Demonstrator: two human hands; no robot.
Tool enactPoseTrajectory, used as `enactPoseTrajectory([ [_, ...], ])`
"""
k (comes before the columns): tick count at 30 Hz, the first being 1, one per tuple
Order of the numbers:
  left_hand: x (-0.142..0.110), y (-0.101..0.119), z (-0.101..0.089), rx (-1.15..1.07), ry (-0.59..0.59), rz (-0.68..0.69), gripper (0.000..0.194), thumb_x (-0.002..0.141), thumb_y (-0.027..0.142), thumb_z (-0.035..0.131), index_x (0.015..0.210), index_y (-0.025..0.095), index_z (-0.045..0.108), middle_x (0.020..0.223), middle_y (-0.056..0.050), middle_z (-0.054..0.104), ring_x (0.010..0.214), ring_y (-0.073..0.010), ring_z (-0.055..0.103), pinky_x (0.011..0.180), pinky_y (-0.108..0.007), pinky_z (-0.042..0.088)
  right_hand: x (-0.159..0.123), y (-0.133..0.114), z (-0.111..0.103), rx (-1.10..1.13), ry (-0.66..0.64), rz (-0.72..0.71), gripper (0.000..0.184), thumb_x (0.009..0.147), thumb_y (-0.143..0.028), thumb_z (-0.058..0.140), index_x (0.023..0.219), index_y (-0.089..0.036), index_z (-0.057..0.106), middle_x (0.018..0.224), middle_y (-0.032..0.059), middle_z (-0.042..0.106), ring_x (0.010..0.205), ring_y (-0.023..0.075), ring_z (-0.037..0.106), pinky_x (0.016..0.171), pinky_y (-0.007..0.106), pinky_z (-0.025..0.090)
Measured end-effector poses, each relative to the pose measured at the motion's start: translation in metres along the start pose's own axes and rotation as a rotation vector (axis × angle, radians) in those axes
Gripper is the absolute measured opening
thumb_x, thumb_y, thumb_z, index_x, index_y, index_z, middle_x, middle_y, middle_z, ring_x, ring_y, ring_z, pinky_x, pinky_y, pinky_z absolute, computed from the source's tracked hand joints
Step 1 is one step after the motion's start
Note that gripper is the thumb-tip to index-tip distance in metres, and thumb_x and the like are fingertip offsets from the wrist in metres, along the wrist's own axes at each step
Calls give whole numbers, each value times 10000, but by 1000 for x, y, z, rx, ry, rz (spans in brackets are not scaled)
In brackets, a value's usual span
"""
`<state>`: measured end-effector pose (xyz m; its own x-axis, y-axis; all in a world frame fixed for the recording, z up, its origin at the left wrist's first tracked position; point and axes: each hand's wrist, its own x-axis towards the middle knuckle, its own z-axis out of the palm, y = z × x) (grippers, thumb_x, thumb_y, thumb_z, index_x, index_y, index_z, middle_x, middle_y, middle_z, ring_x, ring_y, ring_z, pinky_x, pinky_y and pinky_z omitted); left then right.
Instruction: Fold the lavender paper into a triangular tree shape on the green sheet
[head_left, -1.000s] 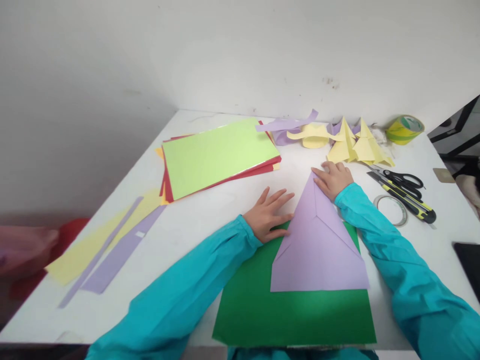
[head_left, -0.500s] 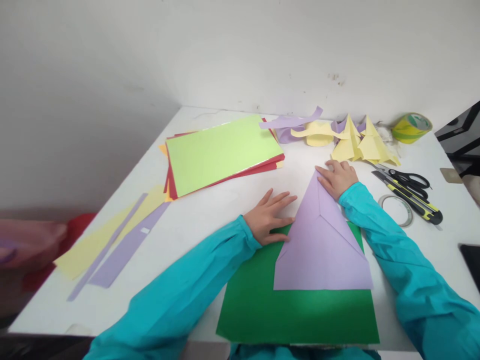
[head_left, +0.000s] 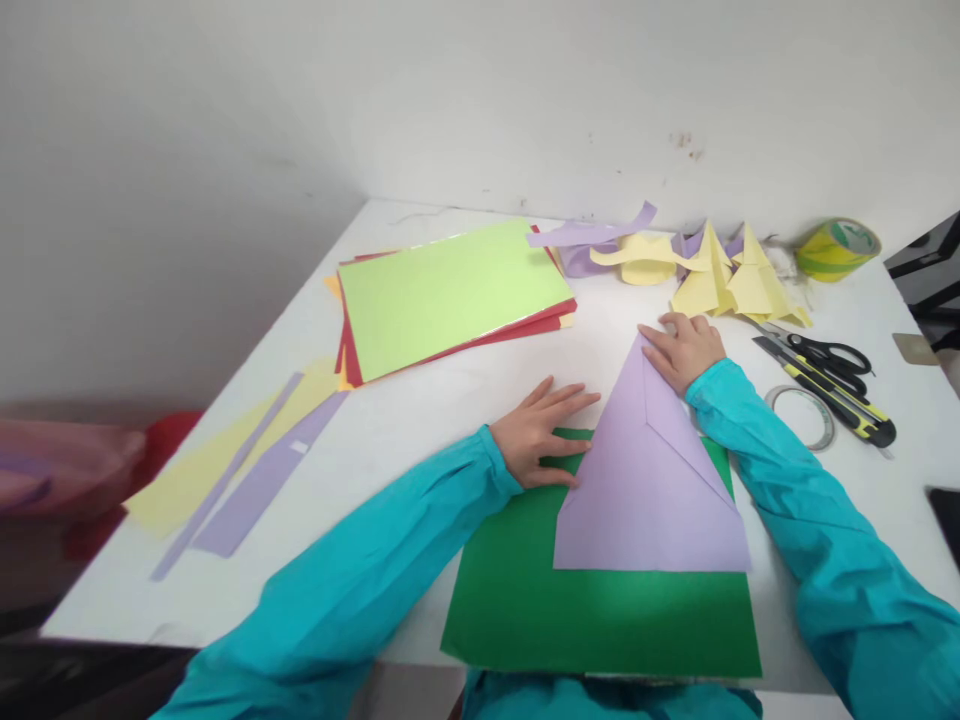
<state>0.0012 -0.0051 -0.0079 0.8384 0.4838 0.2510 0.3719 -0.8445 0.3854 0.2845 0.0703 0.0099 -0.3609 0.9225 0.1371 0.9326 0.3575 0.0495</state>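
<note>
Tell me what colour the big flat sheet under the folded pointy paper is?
Dark green: the flat paper sheet under the folded lilac paper triangle, shown in the head view.

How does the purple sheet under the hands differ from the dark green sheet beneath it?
The purple sheet is folded to a point at its far end; the dark green sheet lies unfolded, a plain rectangle. The purple one sits on top and covers less area; the green one shows past it on the near and left sides. The right hand presses the purple tip; the left hand rests partly on the green. Both lie flat on the table.
</note>
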Motion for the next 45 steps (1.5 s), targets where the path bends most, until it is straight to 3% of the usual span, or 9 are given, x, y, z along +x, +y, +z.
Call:
enactPoseTrajectory([
  [9, -5, 3, -1, -39, -1, 6, 527, 707, 561, 727, 1118, 235, 677, 1485, -189, 330, 1394, -370, 243, 1090, -636, 143, -1, 0, 0, 16, 36, -11, 464, 924, -506, 347, 1296, -325, 558, 1282, 94, 512, 1006, 310, 419, 748, 402, 324],
  [39, -10, 5, -3, -50, -37, 0, 652, 619, 600, 773, 1159, 256, 647, 1525, -176, 245, 1394, -394, 227, 1081, -657, 131, 1, 5, 6, 23, 42, -29, 483, 915, -529, 339, 1300, -331, 553, 1276, 105, 507, 981, 314, 412, 734, 407, 314],
  [45, -8, 6, -5, -35, -54, 22, 606, 639, 585, 768, 1137, 257, 661, 1503, -168, 303, 1396, -376, 235, 1088, -644, 129, 2, 4, 5, -7, 11, -18, 480, 921, -528, 330, 1311, -341, 538, 1291, 96, 500, 984, 305, 411, 734, 399, 321],
])
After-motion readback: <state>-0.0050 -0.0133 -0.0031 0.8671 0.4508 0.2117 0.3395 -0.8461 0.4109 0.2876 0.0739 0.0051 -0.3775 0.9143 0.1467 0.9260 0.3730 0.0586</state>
